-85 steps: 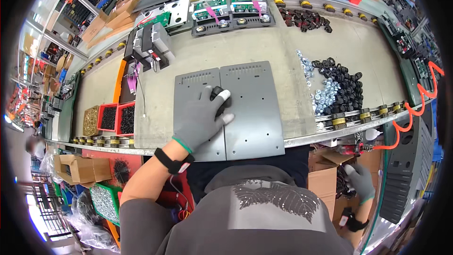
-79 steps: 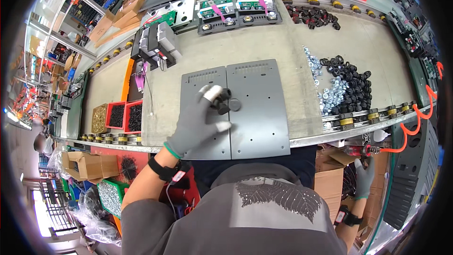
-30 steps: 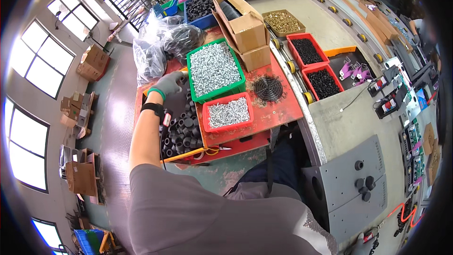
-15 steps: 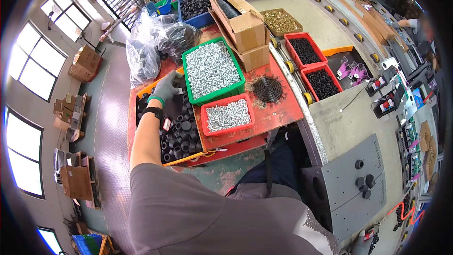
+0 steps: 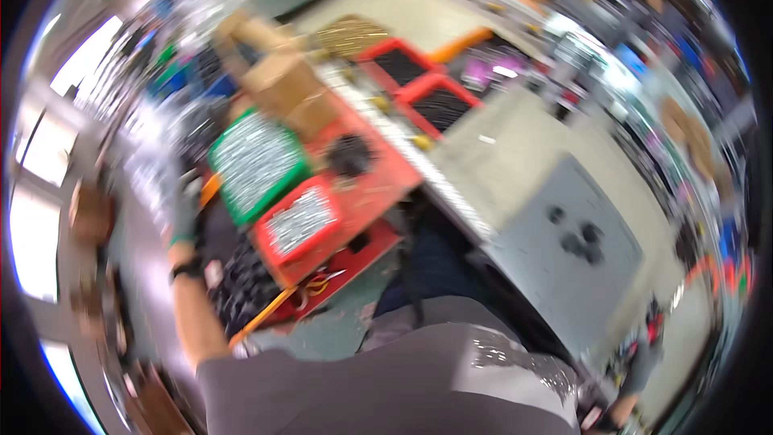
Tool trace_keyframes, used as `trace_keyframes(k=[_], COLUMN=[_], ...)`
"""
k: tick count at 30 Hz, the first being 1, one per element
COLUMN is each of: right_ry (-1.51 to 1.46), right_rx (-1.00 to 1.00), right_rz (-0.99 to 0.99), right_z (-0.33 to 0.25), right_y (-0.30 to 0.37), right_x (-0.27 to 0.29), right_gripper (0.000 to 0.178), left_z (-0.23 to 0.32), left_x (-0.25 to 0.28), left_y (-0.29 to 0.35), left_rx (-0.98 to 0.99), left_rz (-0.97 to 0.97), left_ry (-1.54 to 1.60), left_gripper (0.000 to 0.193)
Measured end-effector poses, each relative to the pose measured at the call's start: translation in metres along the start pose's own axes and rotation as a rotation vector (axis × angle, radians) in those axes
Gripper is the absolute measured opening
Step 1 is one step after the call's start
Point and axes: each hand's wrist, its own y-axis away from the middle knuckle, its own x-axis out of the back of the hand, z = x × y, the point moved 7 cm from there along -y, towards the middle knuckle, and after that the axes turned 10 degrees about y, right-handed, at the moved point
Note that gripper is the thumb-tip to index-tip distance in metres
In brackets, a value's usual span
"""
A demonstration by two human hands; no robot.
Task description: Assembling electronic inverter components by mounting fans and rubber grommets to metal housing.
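My left hand (image 5: 185, 213), in a grey glove with a green cuff, is over the far left part of the orange-edged bin (image 5: 266, 318). Motion smears its fingers, so what they hold cannot be told. Round black plastic parts (image 5: 245, 278) lie heaped in that bin. Right of it stand a green tub of silvery screws (image 5: 254, 157) and a smaller red tub of screws (image 5: 302, 221). At the lower right, my gloved right hand (image 5: 642, 366) appears closed around a blurred red and black hand tool (image 5: 655, 322).
A grey perforated panel (image 5: 555, 290) with several black round parts (image 5: 584, 246) lies on the bench at right. Beyond are two red tubs of black parts (image 5: 439, 105) and a cardboard box (image 5: 282, 76). Scissors (image 5: 318, 283) lie by the bin. An orange coil (image 5: 708, 274) hangs at far right.
The view has swung to the right and blurred, so the bins sit further left. More of my right hand and the red and black tool now shows. My left hand remains at the bin.
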Motion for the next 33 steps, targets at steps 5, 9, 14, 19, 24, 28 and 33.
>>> trace_keyframes(k=[5,9,14,19,24,28,33], right_ry=[-0.853,-1.002,-1.056,-1.010,-0.995,-0.866,-0.915], right_rx=[0.104,0.176,0.265,0.284,0.257,0.063,0.156], right_rz=[-0.054,0.039,-0.021,0.000,0.052,0.269,0.091], right_z=[-0.066,-0.126,-0.152,-0.142,-0.117,-0.091,-0.093], right_y=[0.016,0.026,0.050,0.065,0.062,0.066,0.051], right_x=[0.038,0.033,0.017,0.013,0.002,-0.014,-0.034], right_gripper=[0.046,0.041,0.041,0.046,0.046,0.049,0.044], left_z=[0.222,0.321,0.372,0.345,0.340,0.325,0.325], left_x=[-0.143,-0.305,-0.404,-0.436,-0.410,-0.396,-0.370], left_y=[0.077,0.224,0.330,0.327,0.318,0.329,0.304], left_rx=[-0.281,0.005,-0.612,-0.356,-0.480,-0.410,-0.422], left_rz=[-0.618,-1.517,-1.703,-1.483,-1.131,-1.196,-1.112], left_ry=[0.178,0.358,0.100,-0.038,0.346,0.322,0.459], left_gripper=[0.036,0.029,0.024,0.025,0.030,0.041,0.058])
